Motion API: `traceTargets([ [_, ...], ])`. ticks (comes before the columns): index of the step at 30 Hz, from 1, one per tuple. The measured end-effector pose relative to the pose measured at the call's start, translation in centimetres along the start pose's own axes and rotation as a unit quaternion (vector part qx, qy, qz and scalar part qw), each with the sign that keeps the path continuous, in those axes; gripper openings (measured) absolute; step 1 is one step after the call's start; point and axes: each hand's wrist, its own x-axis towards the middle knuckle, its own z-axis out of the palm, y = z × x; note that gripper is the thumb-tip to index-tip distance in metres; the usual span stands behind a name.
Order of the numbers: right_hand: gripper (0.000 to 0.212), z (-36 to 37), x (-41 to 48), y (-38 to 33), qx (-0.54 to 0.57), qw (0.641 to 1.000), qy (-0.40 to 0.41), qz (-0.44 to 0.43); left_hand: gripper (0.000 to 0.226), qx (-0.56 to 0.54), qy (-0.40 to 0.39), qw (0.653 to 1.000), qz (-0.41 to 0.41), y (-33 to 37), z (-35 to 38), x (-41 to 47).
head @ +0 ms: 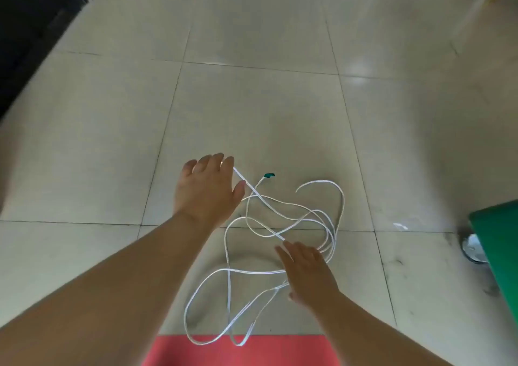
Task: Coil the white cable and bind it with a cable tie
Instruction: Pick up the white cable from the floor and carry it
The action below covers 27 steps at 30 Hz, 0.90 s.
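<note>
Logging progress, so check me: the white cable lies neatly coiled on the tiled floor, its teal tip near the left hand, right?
Not quite. The head view shows the white cable sprawled in loose, crossing loops, not neatly coiled. The rest holds: it lies on the tiled floor, its teal tip near the left hand.

Colours, floor seen from above.
White cable (252, 271), teal tip (269, 175). Floor (252, 113): pale beige tiles, thin dark grout grid, grey scuffs lower right. Red mat (238, 351) bottom edge; green panel (499, 248) right edge; black strip (28, 29) upper left.
</note>
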Motion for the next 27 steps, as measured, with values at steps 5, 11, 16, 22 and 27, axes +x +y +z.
traceTargets([
  [5, 0.129, 3.2, 1.0, 0.0, 0.03, 1.0, 0.008, -0.004, 0.056, 0.008, 0.011, 1.0, 0.022, -0.3, 3.9, 0.9],
  [11, 0.139, 3.3, 3.5, 0.5, -0.005, 0.999, 0.027, -0.044, 0.053, 0.01, 0.023, 0.999, 0.028, -1.0, 5.3, 0.9],
  [16, 0.132, 1.4, 7.5, 0.9, -0.03, 0.999, -0.018, -0.041, 0.051, 0.014, 0.034, 0.999, 0.007, -2.3, 5.7, 1.4],
  [22, 0.128, 0.2, 9.7, 1.2, -0.057, 0.987, -0.11, -0.107, 0.055, 0.009, 0.025, 1.0, -0.003, -3.4, 5.8, 1.2],
  [27, 0.134, 1.4, 6.9, 1.9, -0.057, 0.981, -0.111, -0.147, 0.055, 0.0, 0.019, 1.0, -0.004, -3.5, 5.7, 1.2],
])
